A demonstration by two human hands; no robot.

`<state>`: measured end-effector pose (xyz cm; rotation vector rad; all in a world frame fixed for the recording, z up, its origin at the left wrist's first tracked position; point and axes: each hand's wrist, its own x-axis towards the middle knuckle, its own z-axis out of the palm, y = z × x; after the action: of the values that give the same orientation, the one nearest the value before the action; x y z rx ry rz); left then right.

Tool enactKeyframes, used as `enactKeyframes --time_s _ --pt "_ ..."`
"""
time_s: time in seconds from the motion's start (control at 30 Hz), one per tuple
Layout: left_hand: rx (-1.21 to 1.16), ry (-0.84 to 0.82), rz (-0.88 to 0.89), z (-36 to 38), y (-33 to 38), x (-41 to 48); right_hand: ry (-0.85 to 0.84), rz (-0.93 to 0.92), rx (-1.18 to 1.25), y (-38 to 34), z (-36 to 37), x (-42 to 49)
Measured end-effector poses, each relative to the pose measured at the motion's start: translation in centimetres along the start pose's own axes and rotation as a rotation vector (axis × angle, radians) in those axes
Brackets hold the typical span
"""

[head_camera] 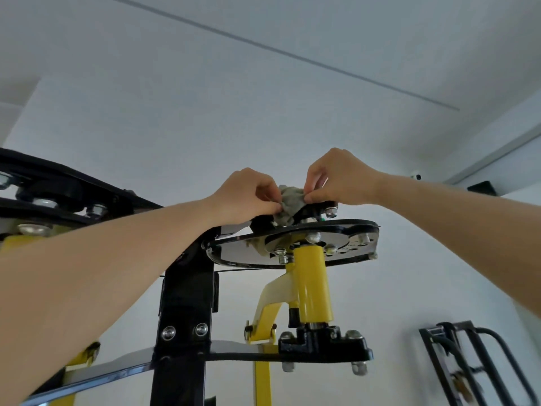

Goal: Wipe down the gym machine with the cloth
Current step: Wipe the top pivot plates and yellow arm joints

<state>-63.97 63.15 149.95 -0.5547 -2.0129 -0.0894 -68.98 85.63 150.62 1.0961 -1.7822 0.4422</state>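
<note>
The grey cloth (288,205) is bunched into a small wad at the very top of the gym machine (187,306), resting on the hardware above the black disc plate (354,227), with a tail of it hanging to the plate's upper face. It looks light, soft and limp, so it should mould around nuts and edges but will not hold a shape by itself. It also looks liable to snag on the protruding bolt (330,212) just right of it. Taking it by a gathered fold, as here, seems the surest hold; a flatter pad under the fingers would suit the plate's broad face better.

The left hand (247,197) pinches the wad's left side between thumb and curled fingers. The right hand (339,177) pinches its upper right edge in the same way, so both hands grip the cloth from opposite sides, close together.

Below the plate, a yellow pivot tube (311,288) runs down to a black bolted bracket (322,344). A black arm with a pulley (49,186) reaches off to the left.

Farther out, a dark metal rack (480,358) hangs on the wall at lower right, and a small white dome camera (415,175) sits high on the far wall.
</note>
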Motion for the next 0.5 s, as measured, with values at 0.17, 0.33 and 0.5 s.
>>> enactKeyframes --time_s 0.17,0.33,0.5 --pt "-0.066 0.059 0.056 1.9 2.0 1.3 0.055 0.063 0.05 1.8 -1.8 -2.4" --pt "-0.108 0.068 0.079 2.8 3.7 1.8 0.103 0.153 0.15 3.3 -2.6 -4.3" --pt "-0.167 0.039 0.083 1.7 5.7 1.6 0.013 0.167 0.288 3.5 -3.8 -6.1"
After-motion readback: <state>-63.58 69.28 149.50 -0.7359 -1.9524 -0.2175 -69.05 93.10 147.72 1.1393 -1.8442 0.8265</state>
